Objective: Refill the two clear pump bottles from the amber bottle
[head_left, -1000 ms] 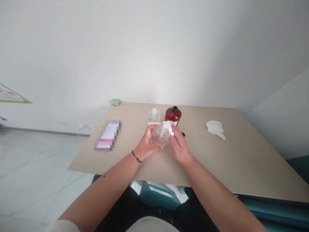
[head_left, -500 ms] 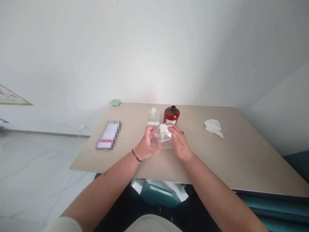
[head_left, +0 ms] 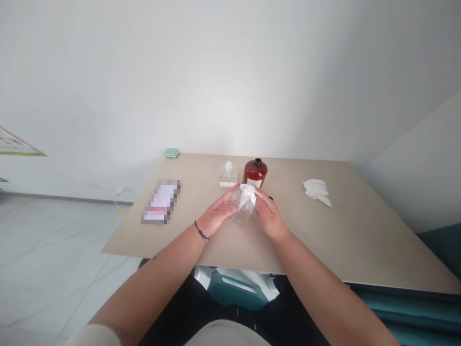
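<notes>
Between my hands is a clear square pump bottle (head_left: pixel 244 211) with a white pump top, held tilted above the near middle of the table. My left hand (head_left: pixel 217 214) grips its left side, thumb on the near face. On the right, my right hand (head_left: pixel 268 214) holds the bottle near its top, and a bit of white tissue (head_left: pixel 253 196) seems to show by those fingers. Just beyond stands a brown-red bottle (head_left: pixel 255 172) with an uncapped neck. A second clear pump bottle (head_left: pixel 228 175) stands to its left, with some clear liquid low inside.
A phone with a blurred screen (head_left: pixel 161 202) lies on the left of the table (head_left: pixel 317 240). Crumpled white tissue (head_left: pixel 317 191) is on the right. A small green box (head_left: pixel 172 153) sits at the back left corner. Behind the table rises a white wall (head_left: pixel 230 77).
The pump bottle has turned and tilted between my hands, its top now leaning to the right. My left fingers have shifted up along its side.
</notes>
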### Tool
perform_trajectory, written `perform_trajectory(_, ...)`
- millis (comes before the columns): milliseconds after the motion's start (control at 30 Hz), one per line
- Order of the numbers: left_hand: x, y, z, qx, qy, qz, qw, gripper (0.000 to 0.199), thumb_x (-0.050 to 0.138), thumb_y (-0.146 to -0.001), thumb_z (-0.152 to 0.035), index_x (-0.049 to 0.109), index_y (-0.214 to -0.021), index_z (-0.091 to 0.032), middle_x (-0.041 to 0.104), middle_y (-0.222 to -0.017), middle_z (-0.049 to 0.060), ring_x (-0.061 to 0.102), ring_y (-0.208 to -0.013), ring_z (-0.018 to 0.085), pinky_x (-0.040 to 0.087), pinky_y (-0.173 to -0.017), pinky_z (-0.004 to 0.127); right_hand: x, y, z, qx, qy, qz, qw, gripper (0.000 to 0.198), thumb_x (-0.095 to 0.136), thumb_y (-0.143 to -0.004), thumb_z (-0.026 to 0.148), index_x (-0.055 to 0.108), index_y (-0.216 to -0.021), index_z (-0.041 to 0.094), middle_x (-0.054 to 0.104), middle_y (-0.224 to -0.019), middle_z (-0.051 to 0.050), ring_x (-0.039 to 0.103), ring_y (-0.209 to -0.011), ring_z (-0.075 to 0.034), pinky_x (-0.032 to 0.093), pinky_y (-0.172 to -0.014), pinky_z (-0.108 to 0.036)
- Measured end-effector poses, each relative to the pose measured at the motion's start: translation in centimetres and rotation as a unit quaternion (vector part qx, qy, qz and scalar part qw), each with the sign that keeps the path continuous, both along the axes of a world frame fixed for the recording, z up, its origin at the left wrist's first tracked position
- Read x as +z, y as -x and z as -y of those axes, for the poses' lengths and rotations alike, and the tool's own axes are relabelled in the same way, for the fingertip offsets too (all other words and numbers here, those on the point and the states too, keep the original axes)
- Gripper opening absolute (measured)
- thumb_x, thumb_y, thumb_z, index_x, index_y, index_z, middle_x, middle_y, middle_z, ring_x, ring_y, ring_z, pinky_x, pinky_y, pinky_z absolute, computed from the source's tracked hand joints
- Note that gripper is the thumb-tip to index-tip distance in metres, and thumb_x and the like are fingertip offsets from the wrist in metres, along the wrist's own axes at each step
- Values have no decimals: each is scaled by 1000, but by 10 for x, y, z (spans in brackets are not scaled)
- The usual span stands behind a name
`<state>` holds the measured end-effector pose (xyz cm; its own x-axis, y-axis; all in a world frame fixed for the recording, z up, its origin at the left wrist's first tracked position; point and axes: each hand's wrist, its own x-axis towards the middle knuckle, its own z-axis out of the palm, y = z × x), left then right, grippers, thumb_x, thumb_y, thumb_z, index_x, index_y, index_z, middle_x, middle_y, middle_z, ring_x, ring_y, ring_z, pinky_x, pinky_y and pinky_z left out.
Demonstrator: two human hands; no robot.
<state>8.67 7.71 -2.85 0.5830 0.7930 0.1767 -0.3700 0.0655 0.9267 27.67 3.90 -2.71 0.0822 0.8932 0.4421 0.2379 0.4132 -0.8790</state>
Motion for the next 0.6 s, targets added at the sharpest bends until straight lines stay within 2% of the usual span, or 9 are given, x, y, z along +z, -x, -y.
perform_trajectory(67, -2, -1, 0, 1, -16, -19, 1000, 101, 95, -66, -51, 49, -154, -32, 58, -154, 9, 50, -146, 39, 39, -123, 55, 5, 2, 2, 23, 2, -22, 999, 45, 53, -99, 61, 74, -124, 30, 70, -139, -8, 64, -130, -28, 49, -114, -49)
perform_trajectory(133, -4, -2, 0, 10, -28, -32, 999, 107, 99, -59, -47, 50, -154, -33, 59, -153, 9, 50, -146, 39, 38, -124, 55, 7, 4, 3, 40, 17, -42, 998, 43, 56, -98, 60, 75, -123, 30, 69, -142, -7, 62, -133, -29, 47, -116, -51)
perform_trajectory(367, 1, -4, -3, 42, -16, 2, 999, 91, 97, -62, -49, 62, -143, -27, 64, -147, 11, 54, -142, 39, 40, -122, 54, 0, 9, -4, 52, 102, -137, 984, 48, 63, -90, 62, 73, -125, 30, 67, -145, -5, 63, -132, -30, 54, -106, -50)
perform_trajectory(600, 7, -9, 0, 18, 16, 70, 997, 87, 91, -68, -57, 63, -142, -22, 67, -143, 14, 60, -137, 39, 46, -115, 52, 13, 18, 2, 90, 173, -310, 930, 50, 76, -81, 60, 74, -121, 29, 78, -125, -4, 72, -115, -29, 58, -99, -46)
